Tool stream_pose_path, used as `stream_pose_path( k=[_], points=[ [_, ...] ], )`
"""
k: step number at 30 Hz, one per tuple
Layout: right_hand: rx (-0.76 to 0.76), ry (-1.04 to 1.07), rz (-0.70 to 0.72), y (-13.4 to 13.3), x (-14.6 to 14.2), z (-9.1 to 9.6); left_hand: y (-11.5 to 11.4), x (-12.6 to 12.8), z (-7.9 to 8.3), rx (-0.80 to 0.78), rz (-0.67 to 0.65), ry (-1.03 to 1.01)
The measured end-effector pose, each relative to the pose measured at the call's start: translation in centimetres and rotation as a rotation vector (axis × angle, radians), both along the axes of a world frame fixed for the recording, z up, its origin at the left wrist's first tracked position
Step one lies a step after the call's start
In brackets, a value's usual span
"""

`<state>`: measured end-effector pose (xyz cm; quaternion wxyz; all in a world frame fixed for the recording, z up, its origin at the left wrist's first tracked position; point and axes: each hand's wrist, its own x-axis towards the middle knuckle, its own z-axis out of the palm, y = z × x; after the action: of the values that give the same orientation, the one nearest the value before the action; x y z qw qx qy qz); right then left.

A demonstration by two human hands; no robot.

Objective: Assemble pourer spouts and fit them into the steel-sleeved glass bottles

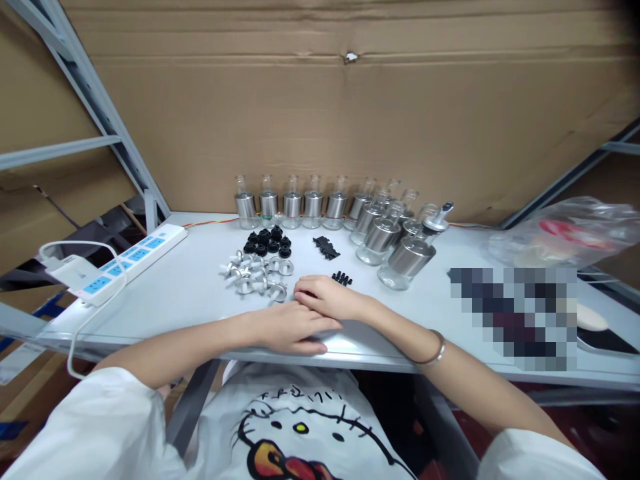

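Note:
My left hand (290,325) lies flat near the table's front edge, fingers extended to the right, holding nothing. My right hand (330,298) rests partly over its fingers, fingers stretched to the left, also without an object. Just beyond are silver metal pourer parts with white stems (257,275). Behind those sits a cluster of black stoppers (270,241). Small black pieces (343,278) lie right by my right hand, and flat black parts (326,247) farther back. A glass bottle with a metal sleeve (407,260) stands to the right, a metal pourer (439,220) in its neck.
Several more metal-sleeved glass bottles (313,203) line the back, before a cardboard wall (300,113). At left lies a white power strip (135,260) with a plugged-in cable. On the right are a clear plastic bag (570,230), a blurred-out patch and a dark flat object (613,340).

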<state>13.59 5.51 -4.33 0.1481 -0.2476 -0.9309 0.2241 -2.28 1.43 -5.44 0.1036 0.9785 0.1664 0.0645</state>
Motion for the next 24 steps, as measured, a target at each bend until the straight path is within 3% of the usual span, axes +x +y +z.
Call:
stream_pose_path(
  k=[3, 5, 9, 12, 16, 24],
  points=[
    [-0.094, 0.043, -0.035, 0.4, 0.2, -0.1, 0.6, -0.6, 0.3, 0.132, -0.024, -0.118],
    [-0.138, 0.055, -0.038, 0.5, 0.4, -0.3, 1.1, -1.1, 0.8, 0.250, 0.027, -0.202],
    [-0.109, 0.023, -0.064, 0.2, 0.5, -0.3, 2.6, -2.1, 2.0, 0.426, 0.437, -0.284],
    [-0.110, -0.027, -0.073, -0.2, 0.4, 0.2, 4.0, -3.0, 2.3, 0.341, 0.643, -0.234],
    [-0.142, -0.048, -0.070, -0.4, 0.5, 0.8, 5.2, -4.1, 2.1, 0.117, 0.679, -0.139],
    [-0.154, -0.040, -0.069, -0.4, 0.8, 1.0, 5.0, -4.2, 2.0, 0.144, 0.654, -0.109]
  ],
)
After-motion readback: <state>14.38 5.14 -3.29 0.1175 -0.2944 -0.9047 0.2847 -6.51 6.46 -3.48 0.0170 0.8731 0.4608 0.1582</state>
